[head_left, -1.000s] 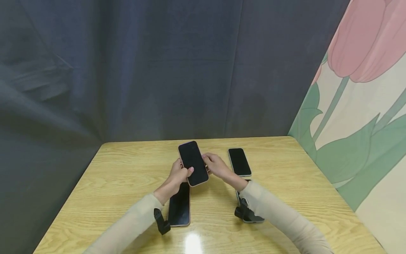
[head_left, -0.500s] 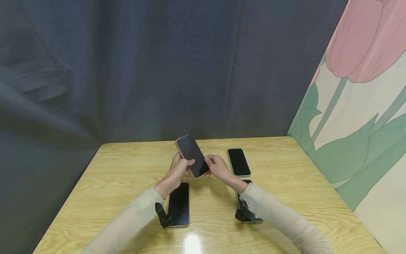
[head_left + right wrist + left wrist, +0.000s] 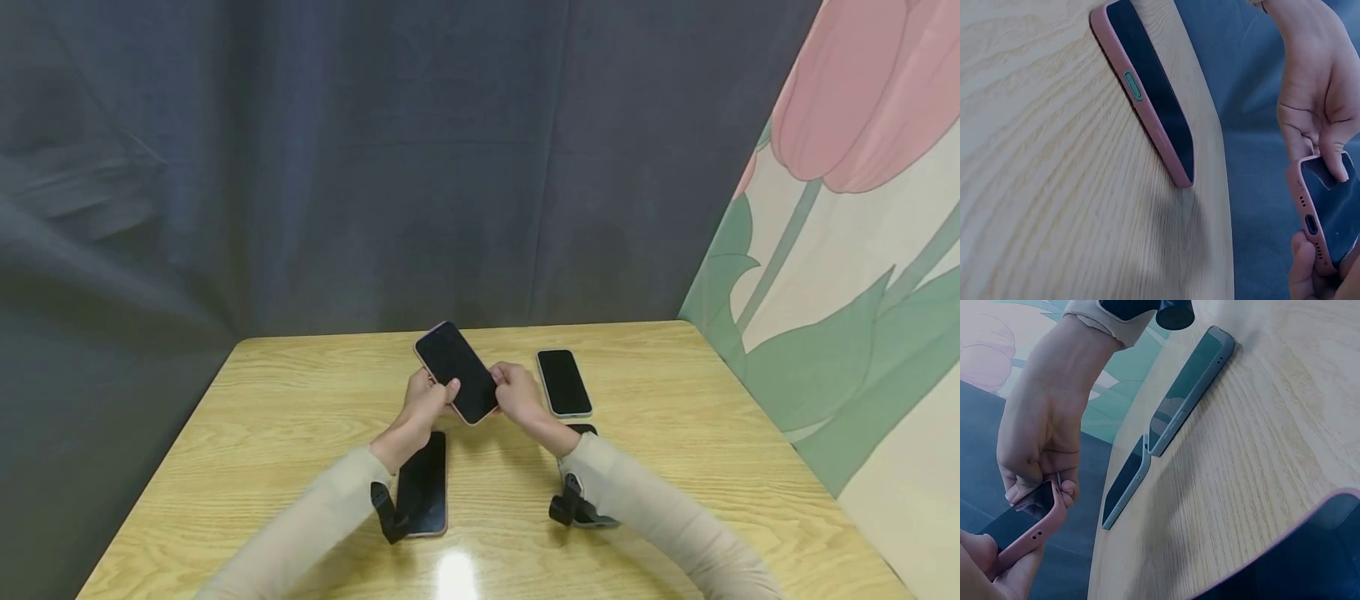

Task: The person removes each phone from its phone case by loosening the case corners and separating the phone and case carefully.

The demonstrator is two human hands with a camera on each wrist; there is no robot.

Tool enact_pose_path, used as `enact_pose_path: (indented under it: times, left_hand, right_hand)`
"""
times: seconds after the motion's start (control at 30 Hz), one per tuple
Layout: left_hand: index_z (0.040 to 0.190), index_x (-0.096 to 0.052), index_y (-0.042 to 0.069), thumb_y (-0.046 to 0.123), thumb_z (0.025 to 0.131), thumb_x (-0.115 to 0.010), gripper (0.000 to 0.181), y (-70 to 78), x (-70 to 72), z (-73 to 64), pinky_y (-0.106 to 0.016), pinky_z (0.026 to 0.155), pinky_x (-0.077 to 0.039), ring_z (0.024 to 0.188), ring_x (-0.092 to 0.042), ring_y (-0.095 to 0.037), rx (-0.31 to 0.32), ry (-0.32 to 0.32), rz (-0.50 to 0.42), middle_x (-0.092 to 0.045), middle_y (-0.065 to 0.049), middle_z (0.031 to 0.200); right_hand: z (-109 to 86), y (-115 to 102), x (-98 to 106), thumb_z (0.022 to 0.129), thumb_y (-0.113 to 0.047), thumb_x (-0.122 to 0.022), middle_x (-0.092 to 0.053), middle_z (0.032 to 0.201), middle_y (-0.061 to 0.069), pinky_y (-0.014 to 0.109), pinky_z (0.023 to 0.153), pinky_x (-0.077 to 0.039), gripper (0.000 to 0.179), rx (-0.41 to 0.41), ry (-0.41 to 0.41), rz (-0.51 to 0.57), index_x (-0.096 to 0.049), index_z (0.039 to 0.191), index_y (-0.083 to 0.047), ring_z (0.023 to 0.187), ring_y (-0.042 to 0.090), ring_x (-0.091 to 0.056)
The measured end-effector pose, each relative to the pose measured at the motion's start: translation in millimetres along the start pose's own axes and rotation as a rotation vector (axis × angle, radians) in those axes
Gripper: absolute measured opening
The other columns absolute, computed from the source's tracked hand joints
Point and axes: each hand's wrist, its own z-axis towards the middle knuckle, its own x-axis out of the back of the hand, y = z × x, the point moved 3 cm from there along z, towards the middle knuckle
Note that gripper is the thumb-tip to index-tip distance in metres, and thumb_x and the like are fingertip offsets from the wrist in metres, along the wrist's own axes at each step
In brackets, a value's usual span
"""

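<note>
A smartphone (image 3: 455, 362) in a pink case is held up above the table, screen up and tilted to the left. My left hand (image 3: 420, 407) grips its left side, thumb lying on the screen. At the lower right corner, my right hand (image 3: 521, 400) pinches the phone with curled fingers. Close up in the left wrist view, the right thumb and fingers (image 3: 1013, 487) meet at the case corner, where a thin pale sliver shows between them. The charging port (image 3: 1311, 224) faces the right hand in the right wrist view.
Below my left wrist lies another pink-cased phone (image 3: 424, 483). Two phones in pale cases lie to the right: one at the back (image 3: 565, 383), one nearer (image 3: 595, 520), partly under my right sleeve. A dark curtain (image 3: 405, 167) hangs behind the wooden table (image 3: 300, 392).
The held phone has turned further to the left and its top tipped back, then levelled somewhat. My right fingers have shifted from its right edge down to the lower right corner.
</note>
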Motion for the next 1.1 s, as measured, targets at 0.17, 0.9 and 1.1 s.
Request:
enact_pose_path:
  times: [0.17, 0.9, 1.1]
  left_hand:
    - [0.124, -0.053, -0.007, -0.002, 0.099, -0.051, 0.026, 1.6, 2.5, -1.9, -0.046, 0.090, -0.054, 0.100, -0.068, -0.034, 0.003, 0.016, 0.013, -0.066, -0.025, 0.114]
    - [0.117, -0.059, -0.006, -0.002, 0.098, -0.054, 0.020, 2.5, 16.1, -0.9, -0.041, 0.087, -0.056, 0.089, -0.068, -0.021, 0.038, -0.005, 0.002, -0.068, -0.018, 0.108]
    - [0.114, -0.063, -0.005, 0.003, 0.097, -0.059, 0.019, 2.6, 20.6, 0.0, -0.043, 0.088, -0.055, 0.083, -0.068, -0.019, 0.064, -0.006, 0.002, -0.070, -0.014, 0.101]
  right_hand:
    - [-2.3, -5.0, -1.4, 0.103, -0.003, -0.043, -0.063, 0.074, 0.012, 0.029, 0.047, -0.053, 0.028, -0.037, -0.012, 0.010, -0.066, 0.088, 0.003, 0.060, 0.033, -0.062]
    - [-7.0, -9.3, -6.7, 0.105, -0.001, -0.038, -0.056, 0.072, 0.008, 0.026, 0.050, -0.050, 0.029, -0.089, -0.145, 0.237, -0.060, 0.088, 0.010, 0.059, 0.015, -0.052]
    - [-5.9, -5.1, -4.4, 0.105, -0.002, -0.038, -0.061, 0.072, 0.010, 0.030, 0.054, -0.056, 0.028, -0.072, -0.258, 0.275, -0.059, 0.094, 0.013, 0.057, 0.017, -0.060]
